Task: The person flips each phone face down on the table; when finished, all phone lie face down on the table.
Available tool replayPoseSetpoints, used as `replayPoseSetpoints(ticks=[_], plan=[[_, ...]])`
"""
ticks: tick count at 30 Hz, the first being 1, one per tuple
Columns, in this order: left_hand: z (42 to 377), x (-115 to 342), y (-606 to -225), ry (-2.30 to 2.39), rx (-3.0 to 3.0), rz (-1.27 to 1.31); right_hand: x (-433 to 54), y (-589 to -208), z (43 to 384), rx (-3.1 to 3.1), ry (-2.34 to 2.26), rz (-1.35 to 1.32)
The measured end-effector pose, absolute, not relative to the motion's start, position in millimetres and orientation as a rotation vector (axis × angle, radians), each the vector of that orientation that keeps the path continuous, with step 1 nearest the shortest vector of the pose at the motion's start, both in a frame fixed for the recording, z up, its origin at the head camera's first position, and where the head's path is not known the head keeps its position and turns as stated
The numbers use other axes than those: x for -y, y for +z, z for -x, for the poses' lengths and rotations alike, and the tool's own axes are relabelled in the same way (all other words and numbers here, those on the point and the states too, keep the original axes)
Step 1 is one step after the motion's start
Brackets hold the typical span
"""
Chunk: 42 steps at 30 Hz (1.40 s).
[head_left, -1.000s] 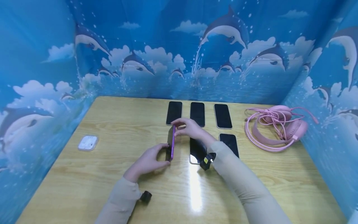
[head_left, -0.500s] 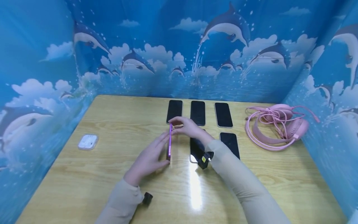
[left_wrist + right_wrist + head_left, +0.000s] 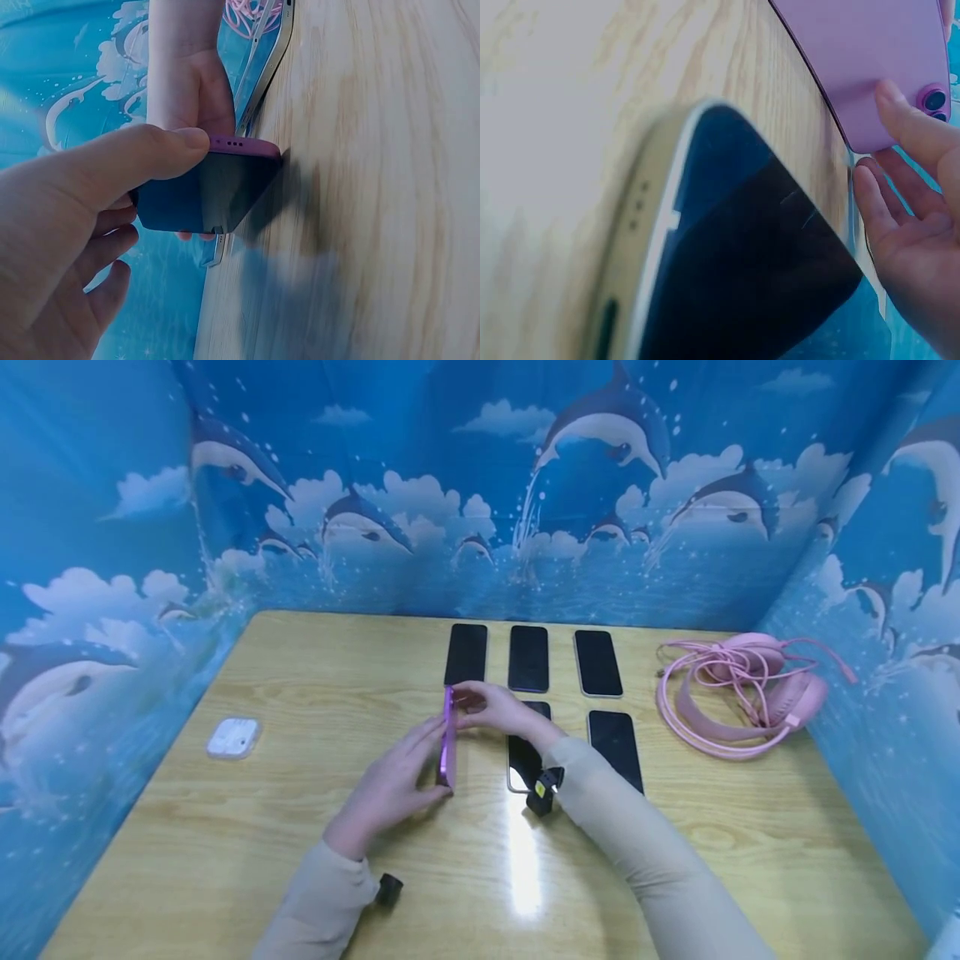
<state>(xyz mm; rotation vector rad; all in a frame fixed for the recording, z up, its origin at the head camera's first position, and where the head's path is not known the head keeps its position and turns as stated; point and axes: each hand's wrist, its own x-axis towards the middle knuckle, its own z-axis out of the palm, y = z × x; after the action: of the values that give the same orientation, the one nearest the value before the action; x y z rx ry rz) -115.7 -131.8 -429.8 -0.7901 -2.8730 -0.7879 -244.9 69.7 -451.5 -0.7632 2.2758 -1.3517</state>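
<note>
A purple smartphone (image 3: 448,747) stands on its long edge over the table, held between both hands. My left hand (image 3: 390,789) grips its near end, with the thumb on the bottom edge by the speaker holes and the fingers along the screen side. At the far end, my right hand (image 3: 495,710) pinches it, the thumb (image 3: 904,120) lying on the pink-purple back beside the camera lenses. The dark screen (image 3: 210,191) faces left, as the left wrist view shows. Beneath the right wrist lies another smartphone (image 3: 522,764), screen up and partly covered by the wrist camera.
Three dark-screened phones form a back row: left (image 3: 467,654), middle (image 3: 528,658) and right (image 3: 598,663). One more phone (image 3: 615,747) lies beside the right forearm. Pink headphones (image 3: 795,700) with coiled cable sit at the right, a small white squarish case (image 3: 233,738) at the left.
The purple phone has turned on its edge, so its screen no longer shows from above and its back does. It has shifted slightly left, and the left fingers have moved up along its side.
</note>
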Motion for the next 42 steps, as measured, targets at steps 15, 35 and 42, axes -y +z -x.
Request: replayPoseSetpoints(ticks=[15, 35, 42], plan=[[123, 139, -437, -0.706, 2.961, 0.622, -68, -452, 251, -2.454, -1.151, 0.72], [125, 134, -456, -0.739, 3.084, 0.554, -75, -453, 251, -2.48, -1.088, 0.67], [128, 134, -456, -0.785, 3.07, 0.579, -73, -453, 251, -2.499, -1.072, 0.655]])
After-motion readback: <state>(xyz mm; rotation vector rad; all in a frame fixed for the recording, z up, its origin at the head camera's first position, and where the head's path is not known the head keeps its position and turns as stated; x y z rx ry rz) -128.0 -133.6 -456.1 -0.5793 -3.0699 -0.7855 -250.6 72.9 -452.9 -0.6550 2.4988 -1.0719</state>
